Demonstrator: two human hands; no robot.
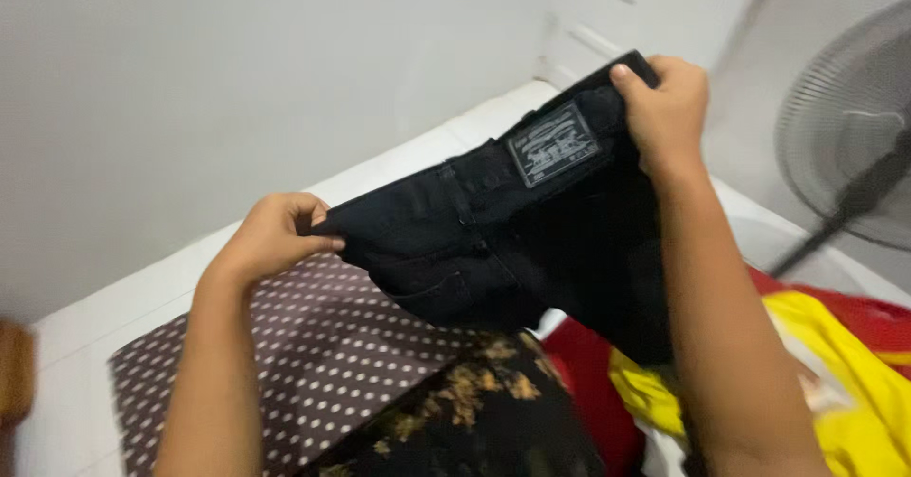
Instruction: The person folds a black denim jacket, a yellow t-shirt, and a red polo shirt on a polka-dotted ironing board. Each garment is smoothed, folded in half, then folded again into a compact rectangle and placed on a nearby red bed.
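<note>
White tiled floor (114, 316) bears dotted brown cloth (323, 344), red-yellow garment (854, 363).

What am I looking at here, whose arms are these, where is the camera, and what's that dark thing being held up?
There is no machine here. The single picture comes from a camera worn on a person's head, looking down at their own two bare arms. The left hand and the right hand each grip one end of the waistband of a pair of black jeans, held up in the air; a grey patch sits on the waistband. Below lie more clothes: a brown fabric with white dots, a black cloth with a gold pattern, something red and something yellow, all on a white tiled floor. A standing fan is at the right edge.
</note>
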